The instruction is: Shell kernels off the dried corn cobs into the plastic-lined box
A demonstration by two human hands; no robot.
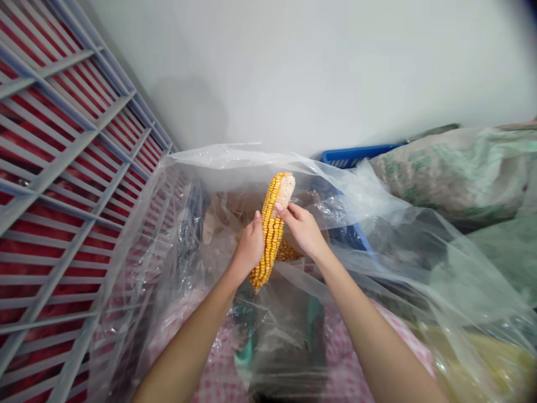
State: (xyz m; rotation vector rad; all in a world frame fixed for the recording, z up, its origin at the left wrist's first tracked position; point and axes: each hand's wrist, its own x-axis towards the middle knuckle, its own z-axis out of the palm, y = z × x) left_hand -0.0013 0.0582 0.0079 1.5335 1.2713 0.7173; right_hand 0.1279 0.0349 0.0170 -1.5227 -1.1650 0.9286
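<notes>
The left hand (250,247) was closed around the middle of a corn cob (272,235), and it gripped the cob in a near-upright position, tilted slightly, with the far end up. The right hand (302,230) was partly closed, with its fingertips (282,210) in contact with the upper kernels. The far end of the cob was bare and pale; the remainder carried rows of yellow-orange kernels.

The cob was held above the open mouth of a clear plastic bag (222,157). A heap of loose kernels (287,252) lay just behind the cob, beside the right hand, and appeared to rest on brown paper (247,204) inside the bag.

A gray wire rack (69,168) stood to the left of the bag, with red material behind its bars. A white wall (302,73) lay at the far side. A blue crate (356,155) stood at the far right of the bag, next to a woven sack (455,173). Pink checked cloth (218,372) showed at the near side, below the forearms.
</notes>
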